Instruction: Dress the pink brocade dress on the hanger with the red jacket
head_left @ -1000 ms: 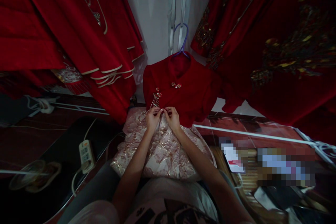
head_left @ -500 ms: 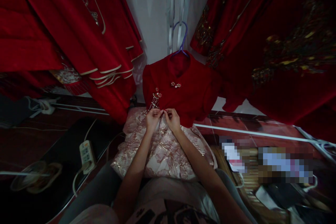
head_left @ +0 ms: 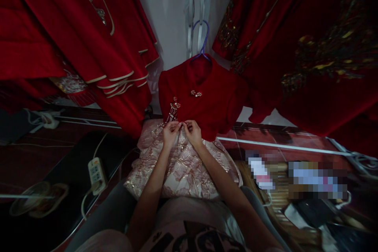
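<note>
Both hands meet at the lower hem of a small red jacket (head_left: 212, 102) hung on a purple hanger (head_left: 200, 43). The left hand (head_left: 170, 134) and the right hand (head_left: 193, 133) have their fingertips pinched together on something small at the hem edge between them; what it is cannot be made out. Just above the left hand dangles a beaded tassel ornament (head_left: 173, 111); farther up sits a pearl clasp (head_left: 196, 93). Beneath both wrists spreads a pink embroidered skirt (head_left: 183, 169). Well off to the left lies a power strip (head_left: 95, 170).
</note>
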`<act>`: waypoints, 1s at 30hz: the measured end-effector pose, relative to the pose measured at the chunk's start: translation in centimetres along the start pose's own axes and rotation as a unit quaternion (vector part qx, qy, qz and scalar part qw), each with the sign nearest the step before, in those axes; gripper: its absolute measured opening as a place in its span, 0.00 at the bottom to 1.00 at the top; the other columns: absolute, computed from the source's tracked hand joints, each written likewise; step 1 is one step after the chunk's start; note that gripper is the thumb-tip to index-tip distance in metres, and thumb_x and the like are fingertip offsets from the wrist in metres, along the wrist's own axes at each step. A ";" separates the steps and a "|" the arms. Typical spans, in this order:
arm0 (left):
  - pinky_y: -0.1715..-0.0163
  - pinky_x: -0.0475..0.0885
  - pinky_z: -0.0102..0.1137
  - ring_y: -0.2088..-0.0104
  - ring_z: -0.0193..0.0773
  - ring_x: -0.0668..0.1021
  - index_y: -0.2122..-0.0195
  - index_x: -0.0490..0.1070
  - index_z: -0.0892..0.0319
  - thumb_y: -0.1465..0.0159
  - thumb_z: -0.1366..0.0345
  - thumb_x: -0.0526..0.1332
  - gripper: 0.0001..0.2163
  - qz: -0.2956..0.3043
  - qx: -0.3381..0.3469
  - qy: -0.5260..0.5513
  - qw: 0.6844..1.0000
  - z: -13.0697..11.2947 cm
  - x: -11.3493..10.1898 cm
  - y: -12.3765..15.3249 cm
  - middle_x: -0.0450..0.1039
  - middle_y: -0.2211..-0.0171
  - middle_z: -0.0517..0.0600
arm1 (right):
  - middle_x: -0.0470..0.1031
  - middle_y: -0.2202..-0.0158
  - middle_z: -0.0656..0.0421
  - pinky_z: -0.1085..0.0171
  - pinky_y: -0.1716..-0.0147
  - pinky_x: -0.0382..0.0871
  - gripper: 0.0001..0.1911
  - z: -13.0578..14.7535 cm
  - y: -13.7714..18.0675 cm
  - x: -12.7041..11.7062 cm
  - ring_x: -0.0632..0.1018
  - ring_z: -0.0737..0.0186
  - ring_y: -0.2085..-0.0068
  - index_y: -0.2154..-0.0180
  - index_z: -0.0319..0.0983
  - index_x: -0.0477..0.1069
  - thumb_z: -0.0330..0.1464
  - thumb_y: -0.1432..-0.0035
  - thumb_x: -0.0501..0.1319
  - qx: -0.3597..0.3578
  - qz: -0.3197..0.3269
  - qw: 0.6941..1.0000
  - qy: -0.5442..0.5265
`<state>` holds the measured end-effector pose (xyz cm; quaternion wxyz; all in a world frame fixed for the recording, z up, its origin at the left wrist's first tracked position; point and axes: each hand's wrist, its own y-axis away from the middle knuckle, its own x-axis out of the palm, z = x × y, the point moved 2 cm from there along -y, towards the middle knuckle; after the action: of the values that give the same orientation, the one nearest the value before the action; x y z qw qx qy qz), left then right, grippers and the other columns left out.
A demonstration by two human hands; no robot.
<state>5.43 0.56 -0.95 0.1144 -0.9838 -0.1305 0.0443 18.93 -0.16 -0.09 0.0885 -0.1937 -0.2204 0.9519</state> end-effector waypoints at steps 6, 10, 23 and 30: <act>0.62 0.73 0.32 0.66 0.36 0.78 0.66 0.72 0.60 0.46 0.57 0.66 0.13 -0.017 0.001 -0.005 1.000 0.0 0.3 0.1 0.76 0.68 0.51 | 0.73 0.63 0.56 0.66 0.66 0.71 0.15 0.0 0.0 0.0 0.75 0.65 0.66 0.60 0.39 0.69 0.42 0.37 0.54 0.006 0.005 1.000 0.003; 0.62 0.72 0.31 0.67 0.35 0.78 0.66 0.71 0.60 0.45 0.58 0.66 0.12 -0.024 0.007 0.004 1.000 -0.2 0.6 0.3 0.75 0.69 0.51 | 0.74 0.62 0.55 0.66 0.64 0.71 0.14 -0.2 0.0 0.0 0.75 0.65 0.65 0.60 0.39 0.68 0.42 0.37 0.53 0.004 0.015 1.000 -0.004; 0.55 0.70 0.30 0.55 0.36 0.76 0.55 0.73 0.58 0.42 0.55 0.64 0.17 0.013 -0.046 0.204 0.978 -5.2 2.8 -4.8 0.75 0.53 0.54 | 0.66 0.69 0.60 0.64 0.66 0.63 0.05 -1.7 0.6 -0.4 0.71 0.62 0.70 0.63 0.41 0.58 0.34 0.42 0.48 -0.003 -0.028 0.999 0.015; 0.48 0.67 0.33 0.49 0.38 0.75 0.56 0.76 0.59 0.40 0.60 0.63 0.13 0.059 -0.095 0.327 0.938 -7.5 3.1 -5.4 0.70 0.44 0.55 | 0.64 0.70 0.61 0.65 0.66 0.60 0.03 -1.8 0.6 -0.4 0.69 0.63 0.70 0.65 0.41 0.56 0.31 0.44 0.46 -0.010 -0.032 0.999 0.008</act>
<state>7.98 4.90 7.38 0.0536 -0.9562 -0.0309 -0.2862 19.95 -0.07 -1.73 0.1191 -0.1945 -0.2351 0.9448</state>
